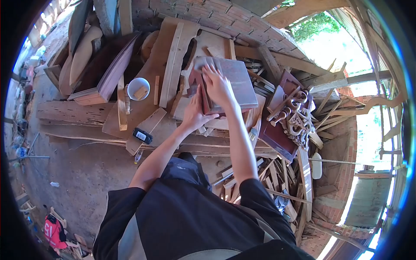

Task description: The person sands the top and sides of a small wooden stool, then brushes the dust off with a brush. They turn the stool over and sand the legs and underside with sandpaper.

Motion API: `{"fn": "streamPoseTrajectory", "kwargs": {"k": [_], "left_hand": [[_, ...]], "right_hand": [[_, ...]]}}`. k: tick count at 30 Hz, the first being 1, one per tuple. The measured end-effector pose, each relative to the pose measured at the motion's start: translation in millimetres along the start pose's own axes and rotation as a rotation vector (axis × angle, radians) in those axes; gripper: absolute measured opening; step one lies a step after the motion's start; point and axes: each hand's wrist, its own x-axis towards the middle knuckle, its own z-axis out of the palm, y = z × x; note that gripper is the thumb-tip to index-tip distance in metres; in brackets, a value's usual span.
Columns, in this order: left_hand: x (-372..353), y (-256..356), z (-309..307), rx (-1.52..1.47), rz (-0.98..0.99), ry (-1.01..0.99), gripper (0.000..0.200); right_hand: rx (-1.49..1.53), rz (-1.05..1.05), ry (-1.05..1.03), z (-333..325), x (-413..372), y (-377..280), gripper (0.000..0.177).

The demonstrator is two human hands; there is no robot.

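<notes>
A dark reddish-brown wooden box [236, 82] with a flat, dusty top rests on the workbench in front of me. My left hand [195, 112] grips its near left corner, thumb stretched along the front and fingers along the left side. On the top lies my right hand [218, 88], its fingers pressing down near the far left corner. Under those fingertips is a greyish-brown piece of sandpaper [201, 62], partly covered by the fingers. The underside of the box is hidden.
Left of the box stand a white cup [138, 89] with a wood piece inside and a black device [142, 135]. Carved wooden ornaments [297, 117] lie on a dark red panel at the right. Wood scraps [277, 177] are piled below. A brick wall [225, 17] rises behind.
</notes>
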Motion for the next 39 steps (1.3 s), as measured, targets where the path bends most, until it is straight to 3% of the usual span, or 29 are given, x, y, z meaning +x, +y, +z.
{"fn": "streamPoseTrajectory", "kwargs": {"k": [6, 8, 9, 11, 12, 13, 15, 16, 17, 19, 20, 21, 23, 25, 26, 27, 29, 31, 32, 33, 35, 37, 39], "left_hand": [[9, 5, -3, -0.001, -0.057, -0.043, 0.135], [10, 3, -3, -0.043, -0.117, -0.086, 0.135], [9, 2, -3, -0.039, -0.115, -0.084, 0.135], [4, 1, -2, -0.023, -0.084, -0.043, 0.134], [4, 1, -4, 0.007, -0.002, 0.017, 0.134], [5, 1, -4, 0.007, 0.002, 0.009, 0.134], [4, 2, -3, -0.019, -0.07, -0.027, 0.134], [7, 2, -1, -0.005, -0.072, -0.025, 0.134], [5, 4, 0, -0.006, -0.066, -0.036, 0.134], [9, 6, -2, -0.019, -0.084, -0.039, 0.134], [8, 4, -2, -0.028, -0.046, -0.022, 0.135], [5, 1, 0, -0.027, -0.04, -0.025, 0.135], [-1, -5, 1, -0.016, 0.022, 0.025, 0.135], [0, 1, -1, -0.013, -0.012, 0.0, 0.135], [3, 5, -3, -0.024, -0.041, -0.016, 0.135], [8, 8, -4, -0.034, -0.065, -0.025, 0.134], [10, 7, -6, -0.026, -0.052, -0.029, 0.134], [5, 0, -1, -0.032, -0.059, -0.024, 0.133], [3, -2, -1, -0.063, -0.069, -0.036, 0.132], [5, -2, -2, -0.061, -0.068, -0.039, 0.132], [3, 3, -4, -0.043, -0.062, -0.022, 0.132], [6, 7, -4, -0.027, -0.078, -0.054, 0.131], [7, 3, -1, -0.044, -0.04, -0.006, 0.13]], "right_hand": [[-0.006, 0.077, -0.124, 1, 64, 48, 0.038], [-0.054, 0.243, -0.099, -3, 63, 47, 0.038], [-0.18, 0.007, 0.086, 19, 54, 60, 0.039], [-0.01, 0.063, -0.051, 6, 28, 20, 0.03], [0.131, -0.356, 0.138, 12, 23, 21, 0.027], [0.132, -0.349, 0.144, 10, 24, 29, 0.027], [-0.004, 0.008, 0.047, -6, 27, 50, 0.028], [-0.097, 0.293, 0.013, -7, 40, 69, 0.031], [-0.207, 0.199, 0.194, 5, 46, 99, 0.026], [-0.264, 0.255, 0.239, 14, 46, 77, 0.029], [-0.24, 0.112, 0.08, 9, 39, 52, 0.028], [-0.19, -0.185, 0.119, 19, 32, 44, 0.026], [0.042, -0.366, 0.204, 18, 24, 26, 0.026], [-0.16, 0.007, -0.002, -10, 30, 47, 0.026], [-0.19, 0.114, 0.097, -4, 40, 90, 0.026], [-0.226, 0.275, 0.053, -17, 46, 109, 0.026], [-0.314, 0.249, 0.358, 6, 46, 127, 0.026], [-0.271, 0.055, 0.138, 4, 28, 79, 0.027], [-0.132, 0.057, -0.015, -4, 16, 48, 0.028], [0.045, -0.243, 0.177, 3, 10, 48, 0.025], [-0.135, 0.008, 0.047, -18, 15, 72, 0.025], [-0.145, 0.326, 0.232, -23, 32, 109, 0.026], [-0.398, 0.182, 0.338, 8, 34, 122, 0.025]]}}
